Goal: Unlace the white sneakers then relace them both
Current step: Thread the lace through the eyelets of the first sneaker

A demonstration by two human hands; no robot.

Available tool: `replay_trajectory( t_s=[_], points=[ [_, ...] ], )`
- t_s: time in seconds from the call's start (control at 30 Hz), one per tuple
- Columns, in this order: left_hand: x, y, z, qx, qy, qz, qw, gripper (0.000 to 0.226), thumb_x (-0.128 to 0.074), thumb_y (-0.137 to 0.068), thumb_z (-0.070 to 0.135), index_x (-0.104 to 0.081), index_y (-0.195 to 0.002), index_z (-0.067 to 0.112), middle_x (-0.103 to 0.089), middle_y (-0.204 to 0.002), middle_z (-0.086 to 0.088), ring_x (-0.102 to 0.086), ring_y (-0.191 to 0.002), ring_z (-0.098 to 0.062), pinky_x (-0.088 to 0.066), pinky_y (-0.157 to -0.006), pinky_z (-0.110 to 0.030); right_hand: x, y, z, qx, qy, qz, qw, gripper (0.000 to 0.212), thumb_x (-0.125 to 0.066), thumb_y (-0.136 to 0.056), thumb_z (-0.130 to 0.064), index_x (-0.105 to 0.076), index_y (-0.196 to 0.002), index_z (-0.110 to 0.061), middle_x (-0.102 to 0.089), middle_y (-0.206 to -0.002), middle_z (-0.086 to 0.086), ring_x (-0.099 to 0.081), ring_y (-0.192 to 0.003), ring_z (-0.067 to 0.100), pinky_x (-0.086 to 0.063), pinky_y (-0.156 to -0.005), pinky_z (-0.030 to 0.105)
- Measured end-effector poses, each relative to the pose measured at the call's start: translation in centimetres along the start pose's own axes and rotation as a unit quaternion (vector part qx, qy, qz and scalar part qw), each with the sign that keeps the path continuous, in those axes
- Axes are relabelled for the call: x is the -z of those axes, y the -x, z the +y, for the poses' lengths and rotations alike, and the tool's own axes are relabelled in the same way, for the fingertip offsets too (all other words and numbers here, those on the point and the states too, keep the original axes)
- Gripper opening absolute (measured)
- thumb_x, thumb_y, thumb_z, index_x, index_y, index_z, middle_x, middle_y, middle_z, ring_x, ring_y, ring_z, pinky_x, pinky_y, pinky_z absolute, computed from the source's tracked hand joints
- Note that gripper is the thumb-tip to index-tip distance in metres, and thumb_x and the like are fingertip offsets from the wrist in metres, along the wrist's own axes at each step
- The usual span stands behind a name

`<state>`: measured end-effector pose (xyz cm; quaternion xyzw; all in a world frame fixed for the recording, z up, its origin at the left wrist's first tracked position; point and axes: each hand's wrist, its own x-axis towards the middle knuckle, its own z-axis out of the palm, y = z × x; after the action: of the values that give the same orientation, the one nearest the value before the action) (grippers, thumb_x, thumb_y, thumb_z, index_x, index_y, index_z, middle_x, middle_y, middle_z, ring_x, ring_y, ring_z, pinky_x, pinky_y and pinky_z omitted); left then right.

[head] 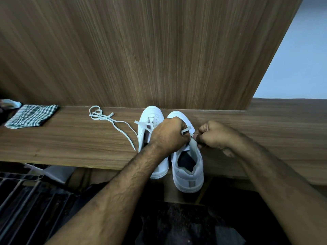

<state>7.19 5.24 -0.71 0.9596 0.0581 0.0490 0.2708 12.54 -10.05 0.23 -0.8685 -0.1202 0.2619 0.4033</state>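
Two white sneakers (177, 149) stand side by side on a wooden shelf (70, 144), toes to the back panel. Over the right shoe, the left hand (168, 133) and right hand (215, 136) curl, pinching its lace (185, 129). A loose lace (108, 119) lies just left.

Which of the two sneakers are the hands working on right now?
The right-hand sneaker, whose heel overhangs the shelf edge. Both hands, left hand and right hand, pinch its lace. The other sneaker sits untouched beside it.
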Motion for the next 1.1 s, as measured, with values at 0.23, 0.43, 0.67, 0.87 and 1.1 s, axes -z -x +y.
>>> replay_trajectory(
  t_s=[0.23,0.43,0.67,0.87,1.1],
  points=[
    [-0.8,0.0,0.4,0.024,0.012,0.023,0.999,0.018,-0.071,-0.086,0.026,-0.068,-0.073,0.013,-0.066,-0.070,0.002,-0.064,-0.074,-0.018,-0.046,-0.063,-0.031,0.1,0.5,0.2,0.025,-0.032,-0.008,0.999,0.033,-0.053,-0.104,-0.014,-0.069,-0.076,-0.008,-0.072,-0.079,0.017,-0.061,-0.065,0.013,-0.043,-0.045,0.017],
    [0.9,-0.2,-1.6,0.085,0.214,-0.051,0.972,0.033,-0.068,-0.096,0.035,-0.071,-0.077,0.009,-0.060,-0.059,-0.002,-0.050,-0.052,-0.015,-0.037,-0.052,-0.025,-0.2,-0.7,0.8,0.005,-0.082,-0.008,0.997,0.018,-0.064,-0.100,-0.020,-0.069,-0.084,-0.013,-0.070,-0.073,0.003,-0.057,-0.065,0.011,-0.045,-0.057,0.025],
    [2.5,-0.2,-2.2,0.122,0.287,0.015,0.950,0.030,-0.062,-0.101,0.038,-0.076,-0.086,0.016,-0.063,-0.056,0.011,-0.055,-0.051,-0.010,-0.051,-0.055,-0.026,0.7,0.4,-1.8,0.112,-0.325,0.115,0.932,0.026,-0.038,-0.108,-0.013,-0.055,-0.089,-0.018,-0.068,-0.074,-0.001,-0.068,-0.069,0.014,-0.054,-0.063,0.026],
    [3.3,-0.5,-1.9,0.140,0.453,0.037,0.879,0.025,-0.066,-0.098,0.030,-0.075,-0.079,0.017,-0.064,-0.064,0.009,-0.058,-0.070,-0.008,-0.047,-0.054,-0.025,1.6,0.1,0.8,0.134,0.184,0.084,0.970,0.025,-0.057,-0.102,-0.030,-0.064,-0.080,-0.019,-0.059,-0.068,-0.012,-0.055,-0.064,0.006,-0.046,-0.065,0.030],
    [3.7,-0.4,-2.0,0.104,0.456,0.047,0.882,0.024,-0.075,-0.090,0.040,-0.072,-0.082,0.017,-0.064,-0.069,0.007,-0.057,-0.073,-0.012,-0.043,-0.071,-0.031,1.1,0.7,-0.7,0.230,0.007,0.095,0.969,0.029,-0.054,-0.104,-0.026,-0.068,-0.079,-0.026,-0.065,-0.095,-0.009,-0.059,-0.083,0.000,-0.041,-0.079,0.025]
  ],
)
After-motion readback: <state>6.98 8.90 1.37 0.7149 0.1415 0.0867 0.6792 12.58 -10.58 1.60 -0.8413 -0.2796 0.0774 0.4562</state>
